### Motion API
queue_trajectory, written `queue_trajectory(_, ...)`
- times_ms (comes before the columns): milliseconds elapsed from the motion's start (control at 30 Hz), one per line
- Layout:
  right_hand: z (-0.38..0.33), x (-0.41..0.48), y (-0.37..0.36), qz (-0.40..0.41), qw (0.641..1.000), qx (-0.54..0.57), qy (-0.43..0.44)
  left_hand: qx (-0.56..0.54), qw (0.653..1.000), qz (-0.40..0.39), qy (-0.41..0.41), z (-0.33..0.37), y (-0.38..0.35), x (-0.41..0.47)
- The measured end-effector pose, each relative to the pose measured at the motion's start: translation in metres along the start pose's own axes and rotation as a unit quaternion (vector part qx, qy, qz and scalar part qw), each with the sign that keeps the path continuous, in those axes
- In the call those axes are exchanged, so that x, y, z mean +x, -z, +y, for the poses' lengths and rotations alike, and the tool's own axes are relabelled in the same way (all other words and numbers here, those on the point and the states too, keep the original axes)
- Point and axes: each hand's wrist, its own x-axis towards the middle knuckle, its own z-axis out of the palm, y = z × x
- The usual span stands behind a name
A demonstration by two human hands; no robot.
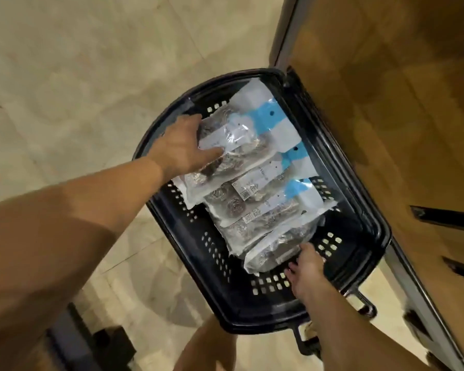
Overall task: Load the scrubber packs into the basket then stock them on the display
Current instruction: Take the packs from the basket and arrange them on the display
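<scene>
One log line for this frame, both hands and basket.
left hand: grips far pack | right hand: touches near pack, grip unclear | basket: on floor, holds overlapping scrubber packs

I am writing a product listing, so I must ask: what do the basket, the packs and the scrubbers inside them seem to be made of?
The basket looks like hard plastic, dark and glossy, with moulded rows of holes. The packs seem thin clear plastic film, shiny and creased. The scrubbers are probably steel wire: grey coils that glint.
</scene>
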Motion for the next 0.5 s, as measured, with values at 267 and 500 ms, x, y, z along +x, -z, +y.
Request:
queue_trajectory(267, 0.01, 0.036, -0.009, -0.059, 0.996, 0.066, -0.003, -0.033, 0.998, -0.05, 0.029, -0.003, -0.011, 0.04)
queue_trajectory(500, 0.02, 0.012, -0.009, -0.039, 0.998, 0.053, -0.003, -0.003, 0.998, -0.036, 0.046, 0.001, -0.002, 0.035)
